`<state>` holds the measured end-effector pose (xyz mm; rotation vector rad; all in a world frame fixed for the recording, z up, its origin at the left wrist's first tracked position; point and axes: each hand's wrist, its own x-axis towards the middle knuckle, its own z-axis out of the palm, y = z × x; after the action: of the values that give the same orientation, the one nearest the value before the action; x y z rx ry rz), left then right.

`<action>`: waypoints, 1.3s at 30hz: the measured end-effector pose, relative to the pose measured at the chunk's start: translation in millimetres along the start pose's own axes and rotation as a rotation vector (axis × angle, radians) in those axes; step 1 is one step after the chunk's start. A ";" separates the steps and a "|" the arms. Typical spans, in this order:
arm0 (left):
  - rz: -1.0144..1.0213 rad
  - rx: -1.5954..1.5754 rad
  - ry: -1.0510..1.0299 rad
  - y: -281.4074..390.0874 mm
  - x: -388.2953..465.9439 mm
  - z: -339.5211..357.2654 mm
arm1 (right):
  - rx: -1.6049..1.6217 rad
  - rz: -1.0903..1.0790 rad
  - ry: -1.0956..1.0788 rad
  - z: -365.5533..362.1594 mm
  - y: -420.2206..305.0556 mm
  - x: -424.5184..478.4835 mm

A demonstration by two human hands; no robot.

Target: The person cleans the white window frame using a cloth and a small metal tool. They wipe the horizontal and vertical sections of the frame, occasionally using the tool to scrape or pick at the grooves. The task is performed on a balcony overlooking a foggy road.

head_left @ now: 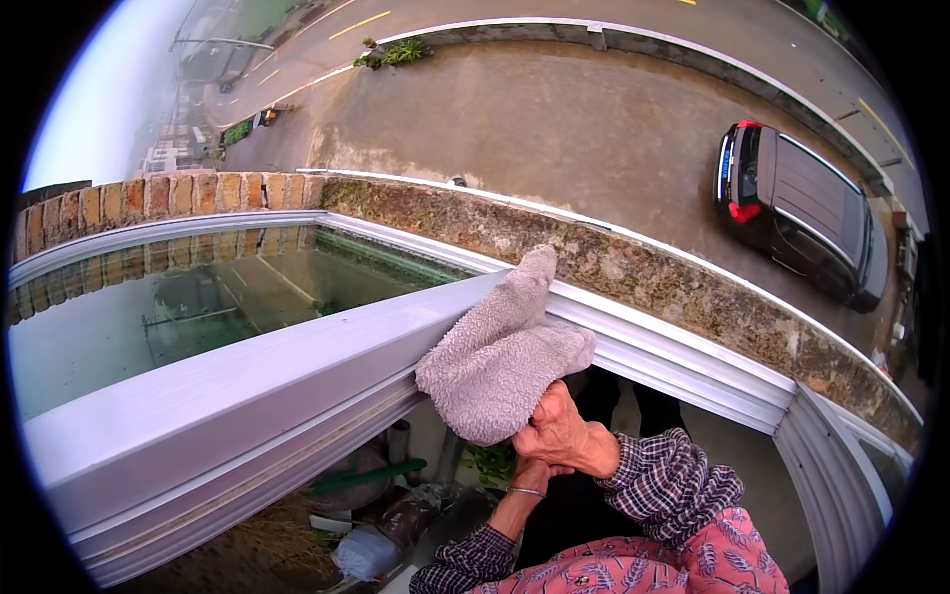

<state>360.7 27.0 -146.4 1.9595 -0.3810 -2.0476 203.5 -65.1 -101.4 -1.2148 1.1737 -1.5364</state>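
Note:
A grey-mauve fluffy cloth drapes over the corner where a white window sash frame meets the ridged white window track. At its lower edge my right hand is closed on the bunched cloth. Just beneath sits my left hand, with a bangle at the wrist. It is close against the right hand, and its fingers are largely hidden, so what it grips cannot be told. One tip of the cloth reaches past the track onto the mossy outer ledge.
Left of the cloth, a glass pane reflects a brick edge. Below the sash are a green tube, plastic bags and dry straw. Another frame bounds the right. Outside, far below, a dark car stands on paving.

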 end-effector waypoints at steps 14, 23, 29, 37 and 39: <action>0.247 -0.089 -0.063 44.3 -7.0 23.1 | -0.163 0.043 0.043 -23.6 50.8 1.6; 0.734 -0.276 -0.387 124.4 -16.3 56.1 | -0.144 -0.005 0.047 -2.0 17.1 20.6; 0.577 -0.253 -0.280 104.6 49.7 77.0 | -0.339 0.262 -0.014 -29.8 73.0 -5.4; 0.242 0.154 0.054 73.8 96.1 78.8 | -0.311 0.755 -0.031 -49.6 118.9 -31.0; 0.271 0.279 0.057 73.6 89.5 76.0 | -0.250 0.714 0.054 -48.5 122.9 -36.7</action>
<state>282.7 -75.3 -198.0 1.9819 -0.9086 -1.8425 169.8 -48.3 -233.3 -0.7675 1.6448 -0.9051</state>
